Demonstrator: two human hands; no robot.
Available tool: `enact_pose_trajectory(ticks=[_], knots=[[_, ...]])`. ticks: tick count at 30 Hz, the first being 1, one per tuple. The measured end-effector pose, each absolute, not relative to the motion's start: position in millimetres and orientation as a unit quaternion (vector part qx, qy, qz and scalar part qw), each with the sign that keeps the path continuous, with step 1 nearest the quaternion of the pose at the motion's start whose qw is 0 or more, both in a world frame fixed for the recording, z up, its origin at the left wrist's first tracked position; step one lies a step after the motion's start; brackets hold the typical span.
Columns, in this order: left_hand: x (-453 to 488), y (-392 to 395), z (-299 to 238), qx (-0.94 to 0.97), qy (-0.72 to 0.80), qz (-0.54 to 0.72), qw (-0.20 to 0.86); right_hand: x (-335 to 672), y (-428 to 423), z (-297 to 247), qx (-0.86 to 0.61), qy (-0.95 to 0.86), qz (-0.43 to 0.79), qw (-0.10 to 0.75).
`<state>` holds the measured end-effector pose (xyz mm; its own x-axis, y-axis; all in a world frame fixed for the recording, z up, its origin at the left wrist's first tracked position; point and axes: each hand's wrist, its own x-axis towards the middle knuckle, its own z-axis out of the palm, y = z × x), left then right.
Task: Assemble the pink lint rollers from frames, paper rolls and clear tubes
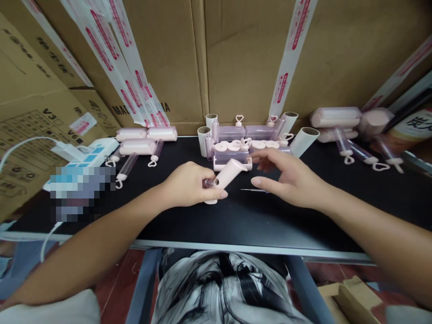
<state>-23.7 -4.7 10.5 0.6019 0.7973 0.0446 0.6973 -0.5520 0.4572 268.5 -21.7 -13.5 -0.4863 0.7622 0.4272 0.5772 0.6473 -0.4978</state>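
Observation:
My left hand [189, 183] is closed around a pale pink cylinder [230, 173] with a short dark translucent piece at its near end; my fingers partly hide it. The cylinder is tilted, its far end up to the right. My right hand [288, 177] is open, fingers apart, holding nothing. It hovers over the table just right of a pink case with a translucent purple cover [231, 156]. Near its thumb a thin metal tool [254, 190] lies on the table, partly hidden. Behind stand several purple cases and small tubes with heart-shaped ends [239, 119].
White cardboard tubes [304, 140] stand or lean beside the cases. More pink rollers [137, 146] and purple tubes lie left, and others [335, 117] right. A power strip [97, 150] with cables sits at left. Large cardboard boxes [236, 58] wall the back. The table's front edge [236, 246] is near my lap.

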Motion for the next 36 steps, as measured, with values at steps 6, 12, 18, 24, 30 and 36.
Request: enact_pose_trajectory(ticks=[6, 12, 18, 24, 30, 36], knots=[[-11, -21, 13, 0.911, 0.395, 0.066, 0.101, 247, -41, -6, -0.278, -0.889, 0.135, 0.337], [-18, -22, 9, 0.880, 0.383, 0.219, 0.176, 294, -36, 36, -0.314, -0.888, 0.178, 0.283], [-23, -21, 16, 0.848, 0.371, 0.314, 0.210, 375, -19, 33, -0.447, -0.804, 0.177, 0.349], [-22, -19, 8, 0.839, 0.357, 0.316, 0.263, 397, -7, -38, -0.524, -0.763, 0.209, 0.314], [-24, -15, -7, 0.812, 0.300, 0.346, 0.362, 384, 3, -55, -0.466, -0.857, 0.064, 0.211], [-20, -15, -9, 0.818, 0.296, 0.334, 0.363, 374, 11, -54, -0.419, -0.874, 0.013, 0.244]])
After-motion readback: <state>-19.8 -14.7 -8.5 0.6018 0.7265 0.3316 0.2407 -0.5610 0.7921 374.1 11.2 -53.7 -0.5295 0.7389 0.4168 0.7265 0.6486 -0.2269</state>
